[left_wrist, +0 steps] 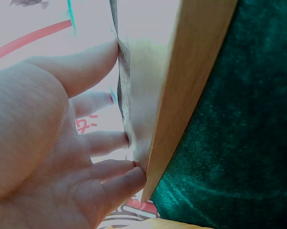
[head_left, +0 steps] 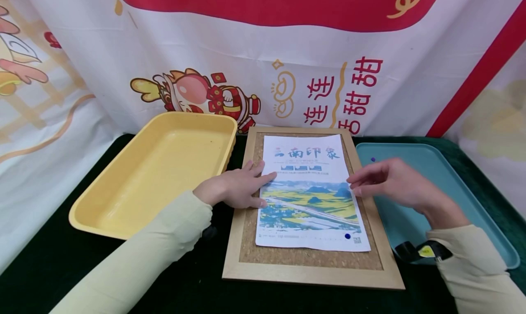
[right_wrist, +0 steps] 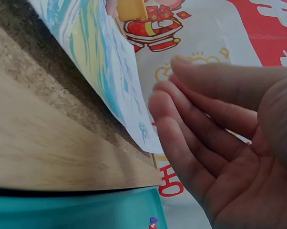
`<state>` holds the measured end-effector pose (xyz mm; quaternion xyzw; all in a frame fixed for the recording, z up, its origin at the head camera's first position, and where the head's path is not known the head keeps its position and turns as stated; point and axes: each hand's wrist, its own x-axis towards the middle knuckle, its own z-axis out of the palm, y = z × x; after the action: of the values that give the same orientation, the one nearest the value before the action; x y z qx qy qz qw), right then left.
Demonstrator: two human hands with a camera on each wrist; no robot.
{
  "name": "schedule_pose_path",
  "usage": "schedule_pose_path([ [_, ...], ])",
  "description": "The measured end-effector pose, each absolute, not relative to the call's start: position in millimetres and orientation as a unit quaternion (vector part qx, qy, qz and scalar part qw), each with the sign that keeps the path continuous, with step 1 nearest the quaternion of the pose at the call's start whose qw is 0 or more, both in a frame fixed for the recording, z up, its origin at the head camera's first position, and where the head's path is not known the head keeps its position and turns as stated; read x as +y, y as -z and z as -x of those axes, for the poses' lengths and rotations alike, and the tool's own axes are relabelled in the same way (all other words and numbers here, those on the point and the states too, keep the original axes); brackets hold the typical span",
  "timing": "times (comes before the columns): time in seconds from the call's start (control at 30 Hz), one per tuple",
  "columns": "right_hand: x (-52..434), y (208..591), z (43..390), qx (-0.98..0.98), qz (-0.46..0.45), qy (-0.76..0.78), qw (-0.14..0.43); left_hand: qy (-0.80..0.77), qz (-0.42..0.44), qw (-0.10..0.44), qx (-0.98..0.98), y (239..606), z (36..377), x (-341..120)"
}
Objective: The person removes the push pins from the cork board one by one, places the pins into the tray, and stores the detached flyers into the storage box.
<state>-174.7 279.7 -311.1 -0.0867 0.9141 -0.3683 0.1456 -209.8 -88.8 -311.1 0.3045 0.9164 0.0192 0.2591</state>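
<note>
A printed sheet (head_left: 304,168) with a landscape picture lies on a wood-framed cork board (head_left: 312,258). My left hand (head_left: 240,186) rests with spread fingers on the sheet's left edge and the frame. In the left wrist view the left hand (left_wrist: 72,138) has its fingertips along the wooden frame (left_wrist: 153,95). My right hand (head_left: 394,186) hovers by the sheet's right edge, fingers loosely bent. The right wrist view shows that hand (right_wrist: 215,129) with thumb apart from the fingers and nothing between them. A dark blue pushpin (head_left: 347,236) sits in the sheet's lower right corner.
To the left stands a yellow tray (head_left: 98,204). A blue tray (head_left: 402,222) lies to the right, partly behind the right arm, with a small blue pushpin (head_left: 373,159) on it. Dark green cloth (head_left: 181,282) covers the table; a printed white curtain (head_left: 263,44) hangs behind.
</note>
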Motion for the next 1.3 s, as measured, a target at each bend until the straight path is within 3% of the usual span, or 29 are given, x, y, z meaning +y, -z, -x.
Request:
schedule_pose_path([
  [0.2, 276.4, 312.6, 174.4, 0.903, 0.125, 0.370, 0.178, -0.021, -0.306, 0.256, 0.916, 310.7, 210.6, -89.5],
  [0.53, 272.5, 308.8, 170.2, 0.902, 0.121, 0.384, 0.158, -0.021, -0.305, 0.258, 0.916, 310.7, 210.4, -87.0],
  [1.3, 264.4, 323.7, 139.0, 0.852, 0.194, 0.401, 0.274, -0.014, -0.299, 0.259, 0.918, 309.9, 208.1, -88.0],
])
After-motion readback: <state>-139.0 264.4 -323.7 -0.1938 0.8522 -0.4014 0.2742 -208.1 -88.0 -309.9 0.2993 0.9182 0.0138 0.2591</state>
